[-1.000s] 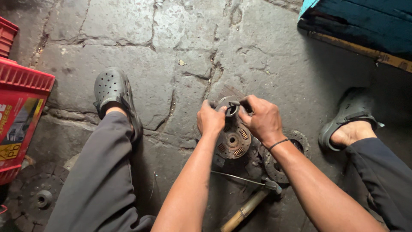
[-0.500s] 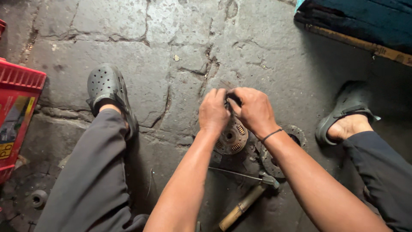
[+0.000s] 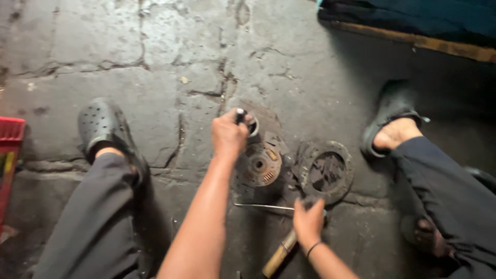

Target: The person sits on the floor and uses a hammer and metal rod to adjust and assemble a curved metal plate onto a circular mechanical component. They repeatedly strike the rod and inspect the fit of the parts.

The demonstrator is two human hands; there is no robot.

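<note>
Left hand [image 3: 229,135] gripped a small dark punch-like tool [image 3: 240,115] over the rusty round clutch disc [image 3: 258,164]; right hand [image 3: 308,223] closed on the wooden-handled hammer [image 3: 281,251] just below disc (head hidden). Risk: tool could slip if struck off-centre.

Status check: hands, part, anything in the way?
Left hand grips tool on clutch disc. Right hand on hammer. Ring plate beside disc.

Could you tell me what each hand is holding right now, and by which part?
Left hand grips a small dark tool around its shaft. Right hand closes over the hammer near its head.
</note>
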